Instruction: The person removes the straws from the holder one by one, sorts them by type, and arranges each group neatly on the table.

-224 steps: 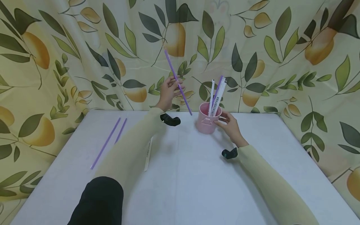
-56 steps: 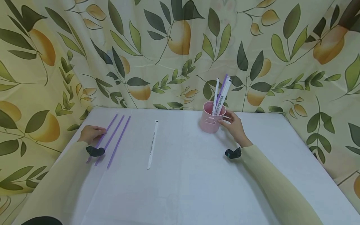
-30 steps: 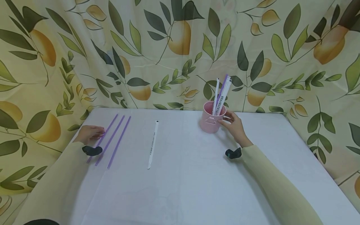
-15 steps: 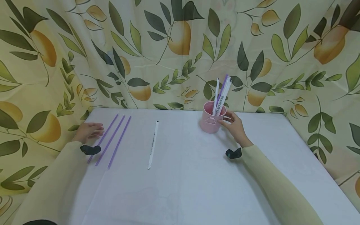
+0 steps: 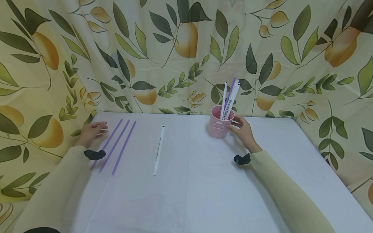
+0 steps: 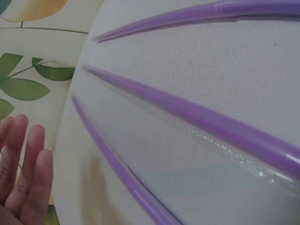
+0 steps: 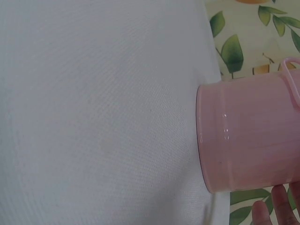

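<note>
Three purple bendy straws lie side by side on the left of the table: a left one (image 5: pixel 110 138), a middle one (image 5: pixel 118 139) and a right one (image 5: pixel 126 141). My left hand (image 5: pixel 89 133) hovers just left of them, fingers loosely extended and holding nothing; its fingers (image 6: pixel 42 176) are apart from the straws in the left wrist view. At the back right, my right hand (image 5: pixel 243 132) holds the side of a pink bucket-shaped cup (image 5: pixel 217 129), thumb in front. White paper-wrapped straws (image 5: pixel 231 100) and a purple straw (image 5: pixel 234 81) stand in the cup.
One white paper-wrapped straw (image 5: pixel 159 150) lies alone near the middle of the white table (image 5: pixel 189 194). A curtain (image 5: pixel 186 74) printed with fruit and leaves hangs right behind the table's back edge.
My left hand brought a purple straw from the air near the cup to the table's left, let it go and drew back slightly up and left. My right hand stays on the cup.
</note>
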Action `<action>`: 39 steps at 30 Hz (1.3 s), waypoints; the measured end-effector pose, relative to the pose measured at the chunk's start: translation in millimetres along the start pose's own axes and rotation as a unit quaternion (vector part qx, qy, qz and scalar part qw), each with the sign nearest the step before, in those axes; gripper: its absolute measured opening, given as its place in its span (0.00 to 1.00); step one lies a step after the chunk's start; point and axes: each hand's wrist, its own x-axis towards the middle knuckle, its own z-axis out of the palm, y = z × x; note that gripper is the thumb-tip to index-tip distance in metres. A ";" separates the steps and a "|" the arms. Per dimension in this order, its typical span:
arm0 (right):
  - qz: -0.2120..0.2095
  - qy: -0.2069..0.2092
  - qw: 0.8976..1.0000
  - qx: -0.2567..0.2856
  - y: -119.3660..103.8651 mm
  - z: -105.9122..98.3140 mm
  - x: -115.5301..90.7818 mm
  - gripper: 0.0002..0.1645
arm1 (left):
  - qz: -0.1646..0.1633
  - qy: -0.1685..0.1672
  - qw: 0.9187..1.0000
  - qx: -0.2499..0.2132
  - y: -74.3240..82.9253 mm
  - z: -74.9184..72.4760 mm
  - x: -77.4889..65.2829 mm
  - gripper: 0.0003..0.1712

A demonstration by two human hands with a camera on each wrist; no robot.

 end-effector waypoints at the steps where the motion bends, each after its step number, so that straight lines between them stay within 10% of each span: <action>1: 0.000 0.000 1.000 0.000 -0.1 0.0 0.0 0.40 | 0.007 0.003 1.000 -0.010 -0.1 0.5 0.5 0.05; 10: 0.009 -0.005 1.000 0.001 -11.9 0.7 -6.1 0.39 | 0.083 0.003 0.993 -0.079 -1.6 7.6 6.0 0.07; 39: 0.000 0.002 1.000 -0.001 1.3 0.8 0.3 0.40 | 0.095 -0.015 0.991 -0.096 45.8 68.1 10.3 0.07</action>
